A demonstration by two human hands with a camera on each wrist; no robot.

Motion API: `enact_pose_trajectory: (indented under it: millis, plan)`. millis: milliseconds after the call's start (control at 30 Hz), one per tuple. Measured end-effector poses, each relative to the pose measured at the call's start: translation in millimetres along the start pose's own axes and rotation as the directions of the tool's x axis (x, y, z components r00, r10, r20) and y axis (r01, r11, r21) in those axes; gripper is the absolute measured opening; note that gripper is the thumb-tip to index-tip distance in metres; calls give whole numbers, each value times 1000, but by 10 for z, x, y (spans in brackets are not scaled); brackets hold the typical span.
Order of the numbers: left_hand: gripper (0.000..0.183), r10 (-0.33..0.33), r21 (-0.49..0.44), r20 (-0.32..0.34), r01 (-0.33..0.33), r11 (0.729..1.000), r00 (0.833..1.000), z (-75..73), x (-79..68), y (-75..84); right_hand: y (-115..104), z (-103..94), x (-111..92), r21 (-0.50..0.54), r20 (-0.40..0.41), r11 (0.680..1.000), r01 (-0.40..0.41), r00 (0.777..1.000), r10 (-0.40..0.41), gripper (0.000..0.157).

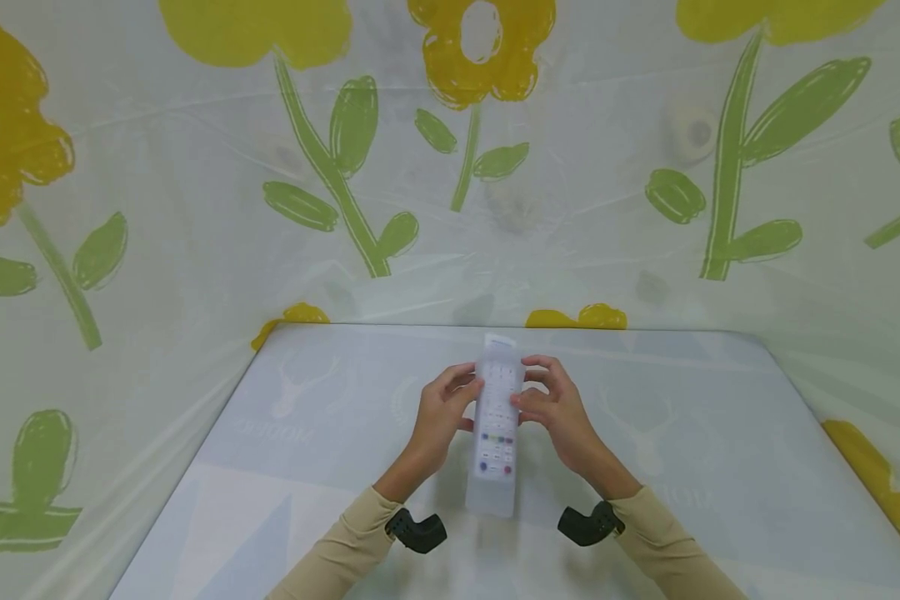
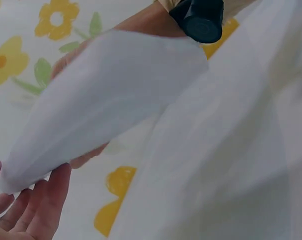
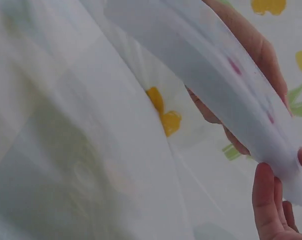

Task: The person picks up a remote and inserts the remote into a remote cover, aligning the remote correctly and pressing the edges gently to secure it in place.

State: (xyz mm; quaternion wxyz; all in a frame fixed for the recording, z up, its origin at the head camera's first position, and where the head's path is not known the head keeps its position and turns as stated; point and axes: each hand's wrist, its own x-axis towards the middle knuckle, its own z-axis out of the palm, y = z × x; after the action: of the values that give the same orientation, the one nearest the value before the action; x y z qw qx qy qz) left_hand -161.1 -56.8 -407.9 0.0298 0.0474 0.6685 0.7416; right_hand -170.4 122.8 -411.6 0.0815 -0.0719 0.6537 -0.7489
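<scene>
A white remote control (image 1: pixel 497 425) with several coloured buttons is inside a translucent sleeve (image 1: pixel 491 497), held upright in the head view above the table. The sleeve's loose end extends below the remote, toward the person. My left hand (image 1: pixel 442 412) grips the left edge, thumb on the front. From the right side my right hand (image 1: pixel 562 412) holds it, its thumb near the front edge. In the left wrist view the sleeve (image 2: pixel 106 95) hides much of the hand behind it. The right wrist view shows the sleeve's side (image 3: pixel 211 90) and blurred red buttons.
Beneath the hands lies a pale table (image 1: pixel 330 467) with faint deer prints. A white curtain (image 1: pixel 570 250) with yellow flowers and green stems hangs behind and at both sides. Black wrist cameras (image 1: pixel 417 532) sit on both beige sleeves.
</scene>
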Motion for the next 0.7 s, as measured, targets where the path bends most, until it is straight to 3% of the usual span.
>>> enact_pose_trajectory:
  millis: [267,400,567,700]
  plan:
    - [34,-71,-44,-51,69,997,996,-14,30,-34,-47,9,22,12,6,1000,20,1000,-20,44]
    - [32,-87,-66,-41,84,994,995,-16,33,-43,-65,2,56,-18,9,999,41,999,-41,42]
    - [33,-82,-84,1,81,993,997,-31,11,-49,-83,7,96,-49,-6,997,62,998,-63,39]
    - [32,-43,-64,-21,41,997,999,-44,2,-47,-123,2,96,-67,22,996,60,998,-58,37]
